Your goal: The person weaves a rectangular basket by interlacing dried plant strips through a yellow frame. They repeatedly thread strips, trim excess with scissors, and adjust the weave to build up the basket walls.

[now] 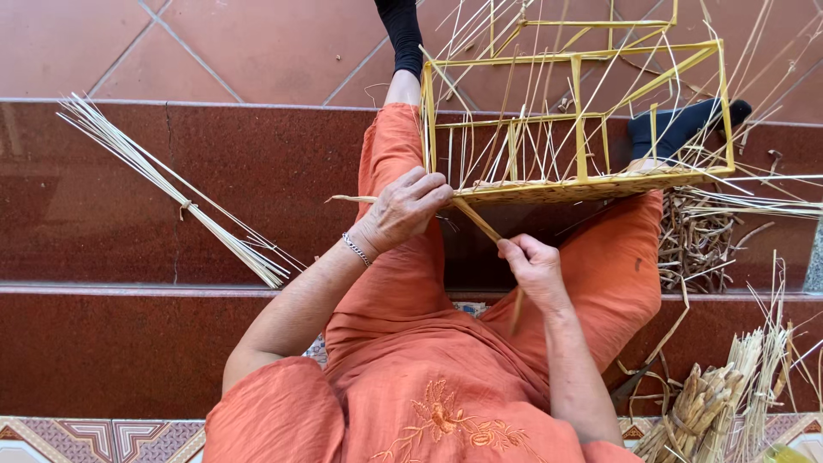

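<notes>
Two hands are working a yellow basket frame (576, 111) that is lying across the knees of a seated person in orange, propped there within easy reach. Dark red stone steps (111, 343) are holding a tied bundle of pale strips (176, 193) off to one side. The left hand (405, 208), grip clenched, is steadying the frame's woven edge. The right hand (533, 267) is pinching a flat weaving strip (477, 219), feeding it toward that edge.

Likely a home's doorstep, polished red stone steps (129, 231); terracotta floor tiles (257, 43)
</notes>
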